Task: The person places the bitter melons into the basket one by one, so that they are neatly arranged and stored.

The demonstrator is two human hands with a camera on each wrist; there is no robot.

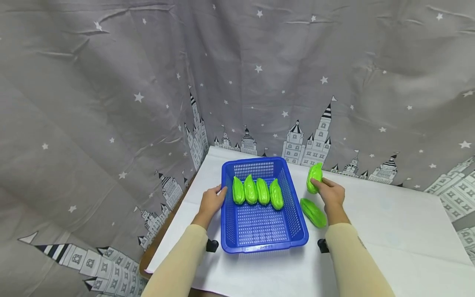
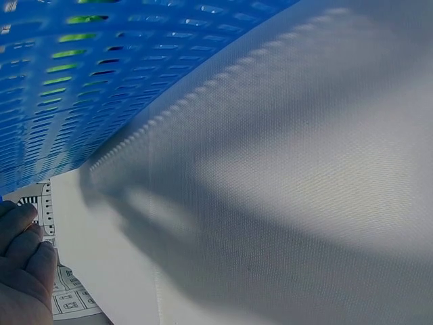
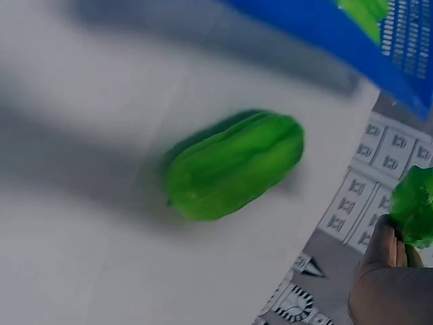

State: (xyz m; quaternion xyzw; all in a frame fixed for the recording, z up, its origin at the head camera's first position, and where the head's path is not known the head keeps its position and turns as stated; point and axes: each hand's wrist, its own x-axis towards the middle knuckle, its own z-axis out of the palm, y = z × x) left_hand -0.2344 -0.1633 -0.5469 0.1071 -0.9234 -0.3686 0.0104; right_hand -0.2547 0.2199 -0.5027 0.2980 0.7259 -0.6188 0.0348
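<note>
A blue plastic basket (image 1: 262, 248) holds a row of several glossy green, ridged, gourd-like vegetables (image 1: 263, 192) in its far half. My left hand (image 1: 213, 202) grips the basket's left rim; in the left wrist view its fingers (image 2: 27, 250) bend beside the slotted wall. Right of the basket, my right hand (image 1: 331, 192) pinches another green gourd (image 1: 314, 176) between thumb and fingers, raised off the table. One more green gourd (image 1: 313, 213) lies on the white cloth below that hand, close to the basket's right wall. The right wrist view shows it lying on its side.
White cloth (image 1: 393, 231) covers the table. A grey curtain (image 1: 237, 74) printed with stars and castles hangs behind and to the left. The table's brown edge (image 1: 167, 225) shows at the left.
</note>
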